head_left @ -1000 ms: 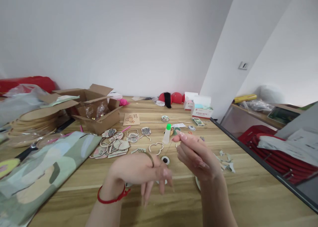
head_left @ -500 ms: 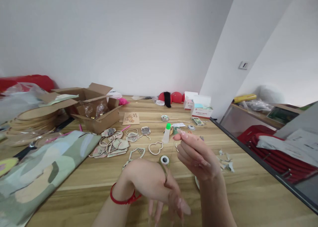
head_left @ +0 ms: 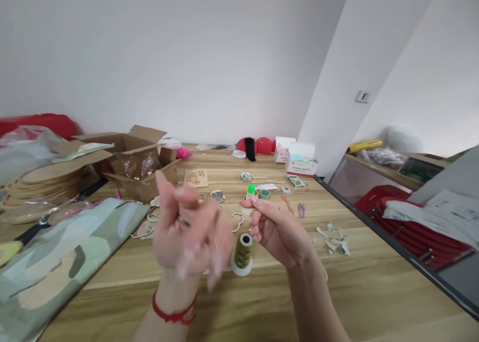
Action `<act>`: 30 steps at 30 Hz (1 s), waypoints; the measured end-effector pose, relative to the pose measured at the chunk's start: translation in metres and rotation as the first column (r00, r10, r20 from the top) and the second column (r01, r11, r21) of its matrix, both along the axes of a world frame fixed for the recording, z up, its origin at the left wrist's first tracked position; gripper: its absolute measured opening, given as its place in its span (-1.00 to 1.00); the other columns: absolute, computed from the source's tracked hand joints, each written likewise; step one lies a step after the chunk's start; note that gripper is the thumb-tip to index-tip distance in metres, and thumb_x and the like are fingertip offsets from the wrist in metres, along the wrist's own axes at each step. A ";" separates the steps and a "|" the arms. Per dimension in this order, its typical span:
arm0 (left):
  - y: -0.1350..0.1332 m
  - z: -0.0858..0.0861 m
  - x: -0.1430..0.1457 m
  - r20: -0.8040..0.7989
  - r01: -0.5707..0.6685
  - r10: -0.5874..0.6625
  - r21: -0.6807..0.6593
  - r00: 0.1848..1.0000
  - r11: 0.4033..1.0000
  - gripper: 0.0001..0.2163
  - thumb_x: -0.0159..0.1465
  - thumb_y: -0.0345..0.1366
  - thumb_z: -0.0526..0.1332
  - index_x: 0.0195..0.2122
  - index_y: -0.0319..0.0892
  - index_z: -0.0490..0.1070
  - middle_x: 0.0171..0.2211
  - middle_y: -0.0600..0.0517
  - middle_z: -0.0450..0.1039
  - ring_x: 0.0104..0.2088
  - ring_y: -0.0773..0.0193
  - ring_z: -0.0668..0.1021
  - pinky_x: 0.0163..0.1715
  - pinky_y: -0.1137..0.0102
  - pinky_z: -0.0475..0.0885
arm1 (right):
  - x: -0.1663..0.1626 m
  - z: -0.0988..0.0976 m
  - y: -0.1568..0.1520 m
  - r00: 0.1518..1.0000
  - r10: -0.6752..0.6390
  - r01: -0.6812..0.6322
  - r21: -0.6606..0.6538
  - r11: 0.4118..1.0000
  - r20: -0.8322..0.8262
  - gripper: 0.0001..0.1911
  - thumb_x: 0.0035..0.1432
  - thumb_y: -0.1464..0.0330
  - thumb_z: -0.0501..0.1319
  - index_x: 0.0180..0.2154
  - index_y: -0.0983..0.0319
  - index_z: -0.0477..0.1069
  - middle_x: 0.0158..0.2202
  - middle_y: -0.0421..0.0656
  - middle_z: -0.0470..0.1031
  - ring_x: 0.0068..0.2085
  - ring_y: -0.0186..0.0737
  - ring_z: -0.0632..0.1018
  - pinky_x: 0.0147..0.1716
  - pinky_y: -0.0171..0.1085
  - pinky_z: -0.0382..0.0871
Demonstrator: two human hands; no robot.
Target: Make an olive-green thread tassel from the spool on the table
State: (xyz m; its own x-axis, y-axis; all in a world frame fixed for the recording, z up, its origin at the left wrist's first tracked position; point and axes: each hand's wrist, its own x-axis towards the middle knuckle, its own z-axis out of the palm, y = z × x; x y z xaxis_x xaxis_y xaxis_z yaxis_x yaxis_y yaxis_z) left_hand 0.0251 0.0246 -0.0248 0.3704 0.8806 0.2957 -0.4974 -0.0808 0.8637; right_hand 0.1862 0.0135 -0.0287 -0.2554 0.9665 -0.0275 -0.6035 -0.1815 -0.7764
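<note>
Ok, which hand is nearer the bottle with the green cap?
Right. The right hand is on the near side of the bottle, fingertips partly hiding it; the left hand is raised, blurred, farther off to the bottle's left.

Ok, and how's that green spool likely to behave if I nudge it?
The spool may tip if pushed near the top, as it stands upright and taller than it is wide, though its broad white base should steady it somewhat. Knocked over, it would probably roll, since its body looks round.
</note>
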 end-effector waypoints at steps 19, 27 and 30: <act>0.006 0.033 -0.019 0.621 -0.314 0.173 0.125 0.765 0.941 -0.45 0.42 0.03 -0.32 0.00 0.02 0.44 -0.26 0.12 0.61 0.05 0.23 0.52 0.09 0.24 0.43 | -0.005 0.003 -0.005 0.999 0.047 -0.048 0.072 0.996 0.019 -0.77 0.04 0.29 0.41 -0.28 0.33 0.60 -0.37 -0.06 0.67 -0.34 -0.25 0.68 -0.32 -0.36 0.57; -0.005 0.043 -0.031 0.763 -0.243 0.098 0.080 0.639 0.967 -0.61 0.49 -0.19 -0.24 -0.04 0.01 0.38 -0.22 0.28 0.60 -0.04 0.60 0.54 -0.17 0.71 0.47 | -0.004 0.001 -0.005 0.997 0.075 -0.075 0.087 0.993 0.004 -0.79 0.07 0.30 0.40 -0.28 0.32 0.61 -0.37 -0.08 0.68 -0.35 -0.28 0.68 -0.33 -0.40 0.58; -0.010 0.048 -0.032 0.729 -0.347 0.235 0.004 0.643 0.938 -0.61 0.49 -0.29 -0.21 -0.22 0.06 0.41 -0.04 0.45 0.52 0.14 0.83 0.34 -0.18 0.93 0.32 | -0.004 0.001 -0.005 0.996 0.092 -0.092 0.088 0.992 0.006 -0.79 0.07 0.30 0.40 -0.28 0.32 0.61 -0.37 -0.09 0.68 -0.36 -0.29 0.68 -0.33 -0.40 0.58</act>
